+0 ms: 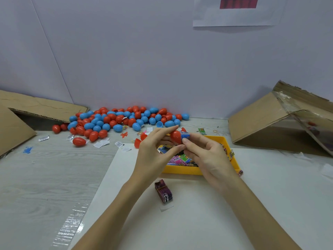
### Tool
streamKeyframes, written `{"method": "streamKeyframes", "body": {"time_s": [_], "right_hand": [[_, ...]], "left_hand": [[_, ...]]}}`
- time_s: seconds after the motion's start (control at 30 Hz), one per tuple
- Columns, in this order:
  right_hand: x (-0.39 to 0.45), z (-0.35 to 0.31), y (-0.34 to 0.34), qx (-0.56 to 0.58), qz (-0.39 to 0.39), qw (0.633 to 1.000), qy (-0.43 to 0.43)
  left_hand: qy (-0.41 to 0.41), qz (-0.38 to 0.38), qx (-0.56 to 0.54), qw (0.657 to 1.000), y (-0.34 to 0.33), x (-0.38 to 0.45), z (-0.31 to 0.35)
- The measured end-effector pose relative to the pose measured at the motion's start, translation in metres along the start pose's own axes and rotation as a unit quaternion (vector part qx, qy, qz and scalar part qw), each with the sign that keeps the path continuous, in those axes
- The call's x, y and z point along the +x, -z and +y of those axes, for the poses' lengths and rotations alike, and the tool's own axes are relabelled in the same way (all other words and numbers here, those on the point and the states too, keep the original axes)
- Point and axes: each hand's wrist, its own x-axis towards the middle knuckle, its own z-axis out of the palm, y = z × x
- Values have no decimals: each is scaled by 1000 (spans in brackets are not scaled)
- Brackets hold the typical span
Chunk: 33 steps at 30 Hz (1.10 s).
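My left hand (pixel 155 152) pinches a red plastic egg half (pixel 175 136) between thumb and fingers, held above the yellow tray (pixel 182 170). My right hand (pixel 207 156) pinches a small blue printed packet (pixel 185 136) whose end sits in the open side of the red half. The tray holds several small colourful packets (pixel 178 158), partly hidden by my hands. A bundled stack of purple packets (pixel 163 191) lies on the white sheet (pixel 180 222) in front of the tray.
A pile of several red and blue plastic eggs (pixel 119 120) lies against the back wall. Loose red egg halves (pixel 137 143) and paper slips (pixel 100 143) lie near it. Tipped cardboard boxes stand at the left (pixel 16 127) and right (pixel 270 123).
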Motion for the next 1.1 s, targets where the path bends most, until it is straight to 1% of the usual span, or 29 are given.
{"method": "streamKeyframes", "body": {"time_s": [0.07,0.13,0.2,0.37,0.5,0.8,0.93,1.1], "right_hand": [[0,-3,-1,84,-26,994,-57],[-1,-6,0,142,-42,983,-105],[0,-7,1,154,-50,979,-123],[-1,-4,-2,173,-29,975,-134],[-1,-6,-2,192,-39,967,-164],[-7,-14,-8,237,-38,943,-231],[-9,-14,-10,266,-52,929,-252],[-10,-14,-11,284,-57,920,-262]], "left_hand": [[-31,18,36,999,-2,0,-1],[-43,16,59,997,-1,0,-3],[-58,5,85,995,0,1,-5],[-122,-14,148,981,-2,-1,-5],[-103,19,106,989,-3,0,-4],[-100,5,60,993,1,1,-7],[-46,-13,4,999,-2,0,-4],[-8,-6,-68,998,-3,1,-2]]}}
